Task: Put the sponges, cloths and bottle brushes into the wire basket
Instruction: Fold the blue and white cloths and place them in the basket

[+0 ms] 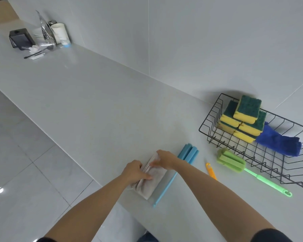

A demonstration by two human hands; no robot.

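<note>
- I see both hands, left hand (136, 172) and right hand (164, 158), fingers closed gripping a folded grey cloth (150, 182) on the near counter (94, 105).
- Wire basket (208, 119) far right holds sponges (241, 117).

Grey cloth (151, 180), blue cloth (280, 143), yellow-green sponges (243, 116), black basket (217, 137)
</note>
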